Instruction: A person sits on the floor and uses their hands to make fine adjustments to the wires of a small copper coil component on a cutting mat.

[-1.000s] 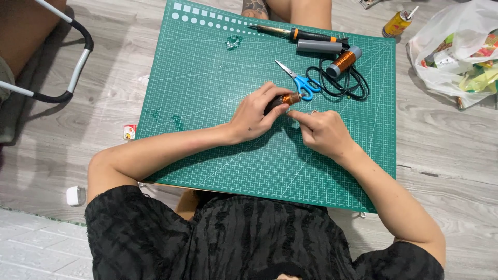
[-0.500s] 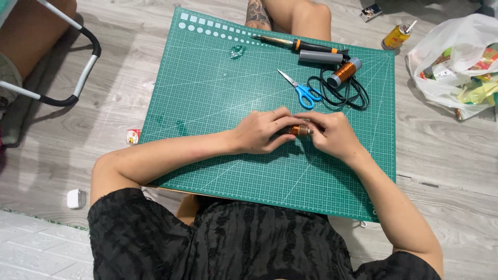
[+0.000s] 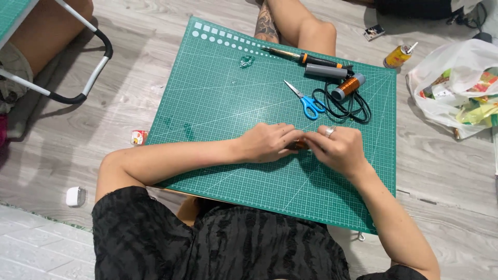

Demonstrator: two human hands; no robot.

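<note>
On the green cutting mat (image 3: pixel 218 103), both hands' grips, left hand (image 3: pixel 267 142) and right hand (image 3: pixel 334 148), clamp a small copper-coloured coil (image 3: pixel 299 145).

Scissors (image 3: pixel 307 102) on cutting mat (image 3: pixel 223 103), behind hands; wire spool (image 3: pixel 348 86) right of scissors; bag (image 3: pixel 456 88) off mat, right.

Head-worn view, steeply down, close

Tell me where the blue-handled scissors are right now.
In the head view, the blue-handled scissors lie on the green cutting mat, up and right of centre, just left of the black cable and copper wire spool, beyond both hands.
</note>
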